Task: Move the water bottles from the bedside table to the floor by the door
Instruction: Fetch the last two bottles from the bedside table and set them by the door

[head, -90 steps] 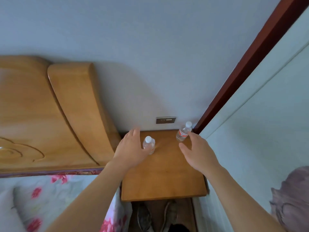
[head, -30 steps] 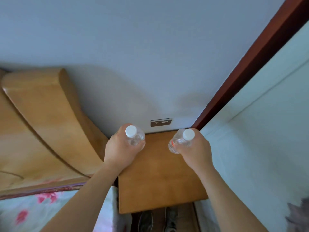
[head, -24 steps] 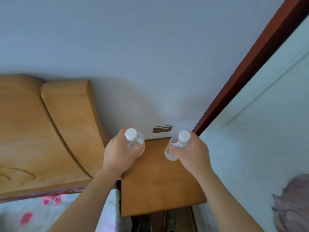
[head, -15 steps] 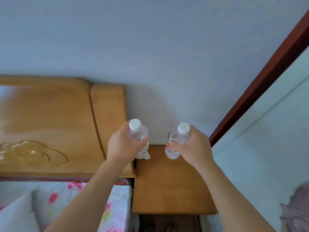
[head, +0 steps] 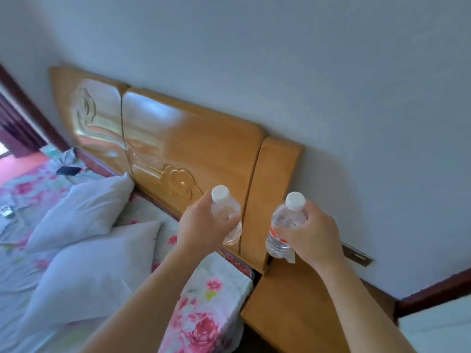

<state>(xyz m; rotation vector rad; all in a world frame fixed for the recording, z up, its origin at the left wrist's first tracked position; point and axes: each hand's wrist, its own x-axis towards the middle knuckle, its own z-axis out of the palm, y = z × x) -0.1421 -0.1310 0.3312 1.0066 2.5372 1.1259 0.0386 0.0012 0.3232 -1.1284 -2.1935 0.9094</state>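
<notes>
- Gripping left bottle point(head: 226, 211) in left hand point(head: 201, 226) at 7 o'clock, fingers wrapped round body.
- Clamping right bottle point(head: 286, 219) in right hand point(head: 314, 236) at 4 o'clock, fingers curled round it, above bedside table point(head: 293, 304).
- Backed by headboard point(head: 191, 149) at 10 o'clock.

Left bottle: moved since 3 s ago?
Yes. The left bottle stood on the bedside table then. Now the left hand grips it, lifted off and carried left of the table, in front of the headboard.
</notes>
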